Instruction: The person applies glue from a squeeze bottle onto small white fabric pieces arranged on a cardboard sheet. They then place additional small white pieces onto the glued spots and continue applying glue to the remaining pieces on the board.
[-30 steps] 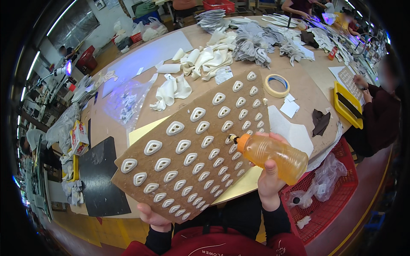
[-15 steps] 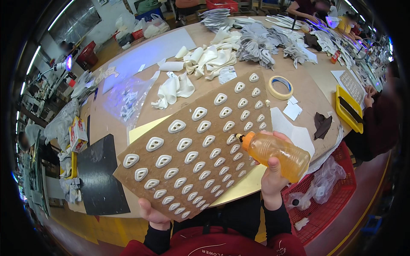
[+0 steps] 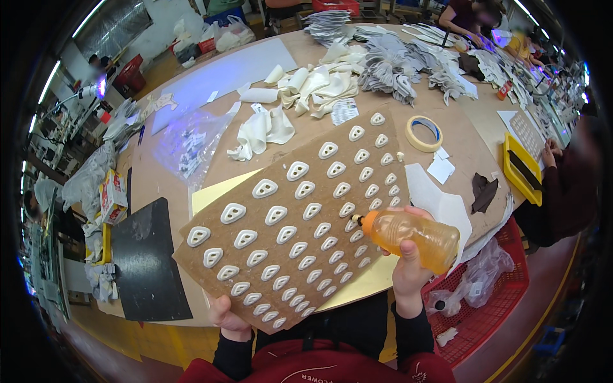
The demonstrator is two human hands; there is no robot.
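A brown board point(image 3: 211, 281) is tilted in front of me, covered with rows of small white rounded-triangle pieces point(image 3: 276, 215), each with two holes. My left hand point(image 3: 230, 315) grips its lower left edge, thumb on top. In my right hand point(image 3: 410, 268) is a clear squeeze bottle point(image 3: 418, 236) with an orange cap and amber liquid. The bottle lies nearly sideways, its dark nozzle pointing left at the pieces along the board's right side. Under the board, a pale yellow sheet point(image 3: 367, 281) shows at two sides.
A roll of tape point(image 3: 412, 135), white fabric pieces point(image 3: 322, 88) and grey stacked pieces point(image 3: 386, 67) lie beyond the board. At left is a black panel point(image 3: 150, 268); at right, a red crate point(image 3: 504, 300) and a yellow tray point(image 3: 511, 166) beside another person.
The bottle's nozzle has moved slightly down and left, to a lower piece on the right side. The board has shifted a little. Both hands keep their holds.
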